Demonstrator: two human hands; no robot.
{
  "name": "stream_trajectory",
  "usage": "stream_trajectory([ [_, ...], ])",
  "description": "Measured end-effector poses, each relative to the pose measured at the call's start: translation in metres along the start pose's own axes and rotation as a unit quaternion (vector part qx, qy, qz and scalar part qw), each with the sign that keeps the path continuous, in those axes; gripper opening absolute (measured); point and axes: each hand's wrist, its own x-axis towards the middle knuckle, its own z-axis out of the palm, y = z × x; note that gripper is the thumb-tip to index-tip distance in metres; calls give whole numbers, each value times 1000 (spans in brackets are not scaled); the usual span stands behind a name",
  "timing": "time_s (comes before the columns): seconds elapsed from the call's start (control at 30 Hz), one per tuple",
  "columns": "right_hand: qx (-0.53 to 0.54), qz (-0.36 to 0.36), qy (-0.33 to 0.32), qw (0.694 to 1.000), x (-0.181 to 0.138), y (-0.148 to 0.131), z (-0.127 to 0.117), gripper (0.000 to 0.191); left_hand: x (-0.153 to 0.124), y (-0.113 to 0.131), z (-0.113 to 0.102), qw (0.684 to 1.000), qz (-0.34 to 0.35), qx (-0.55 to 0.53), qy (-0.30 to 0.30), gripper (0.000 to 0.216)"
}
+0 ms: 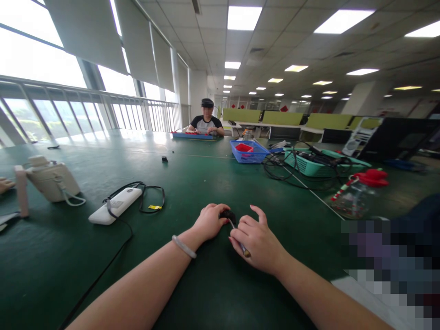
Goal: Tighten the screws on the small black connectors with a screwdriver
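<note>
My left hand [209,222] rests on the green table [192,174] with its fingers curled round a small black part [228,214]. A pale bangle sits on that wrist. My right hand [258,239] is close beside it, pinching a thin tool with a metal shaft [240,243] whose tip points at the black part. What the black part is I cannot make out.
A white power bank [115,205] with black cable lies to the left, a beige telephone [51,179] beyond it. A blue basket [249,151], a teal basket [311,165] of cables and a red-lidded jar [357,195] stand to the right. A person sits at the far end.
</note>
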Motion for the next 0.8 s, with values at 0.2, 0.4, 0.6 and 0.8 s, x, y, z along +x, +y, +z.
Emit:
stream_trajectory([
  [0.2, -17, 7, 21, 1000, 0, 2, 0, 15, 1, -2, 2, 1000, 3, 4, 8, 44],
  [0.4, -23, 26, 23, 999, -1, 6, 0, 14, 1, 1, 0, 1000, -3, -8, 0, 43],
  [0.6, 11, 68, 46, 997, -2, 17, 5, 14, -1, 2, 0, 1000, -7, 10, 6, 49],
  [0.8, 203, 228, 93, 948, -5, 35, 12, 21, -2, 2, 0, 1000, 1, 15, -1, 47],
])
